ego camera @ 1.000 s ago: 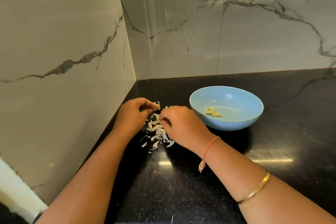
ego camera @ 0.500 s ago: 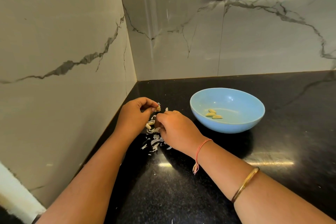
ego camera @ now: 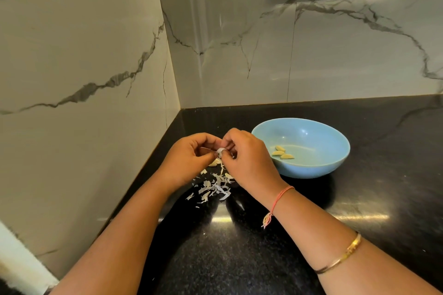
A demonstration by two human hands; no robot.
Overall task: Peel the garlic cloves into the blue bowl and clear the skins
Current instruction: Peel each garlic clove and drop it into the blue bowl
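Garlic clove (ego camera: 219, 151) pinched between left hand (ego camera: 189, 159) and right hand (ego camera: 250, 163) fingers, left of blue bowl (ego camera: 311, 170). Skins (ego camera: 215, 187) scattered left of bowl; peeled cloves (ego camera: 282, 152) inside.

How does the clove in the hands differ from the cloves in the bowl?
The held clove has whitish skin on it; the bowl cloves are bare and yellowish. The held clove is pinched between the left hand and right hand; the bowl cloves lie loose in the bowl. One held clove, three bowl cloves. All are garlic.

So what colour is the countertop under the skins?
Glossy black countertop, speckled; clearest in the head view.
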